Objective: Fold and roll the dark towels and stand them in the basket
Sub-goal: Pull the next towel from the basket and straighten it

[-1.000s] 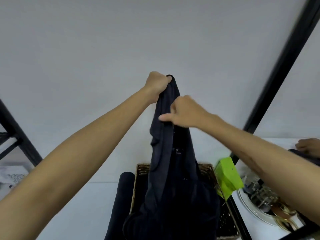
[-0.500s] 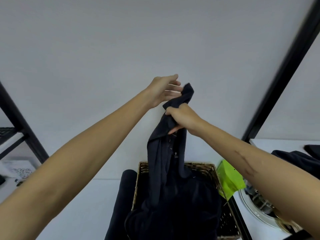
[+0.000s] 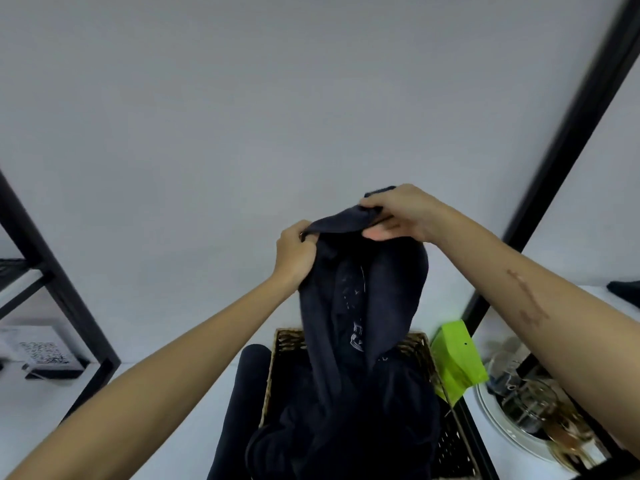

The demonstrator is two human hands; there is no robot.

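The left hand, just left of the frame's centre, grips the top edge of a dark towel, fingers curled into the cloth. The right hand, a little higher and to the right, pinches the same edge, thumb under and fingers over a bunched fold. Between the two hands the edge runs as a short, slightly sagging span. From there the towel hangs down the middle of the frame in loose vertical folds, with faint pale marks on its inner face, and its lower part drops into a wicker basket at lower centre, where it merges with more dark cloth heaped inside; where one piece ends and the next begins cannot be told. A dark roll stands just outside the basket's left wall, touching or nearly touching it. Just right of the basket leans a lime-green packet. Further right, at the lower right edge, a white plate holds clear glass items that are blurred. Another dark cloth lies at the right edge on the white table. A black frame post slants across the left side, with a small stand bearing a printed pattern beside its foot. Another black bar slants across the upper right against the pale wall.
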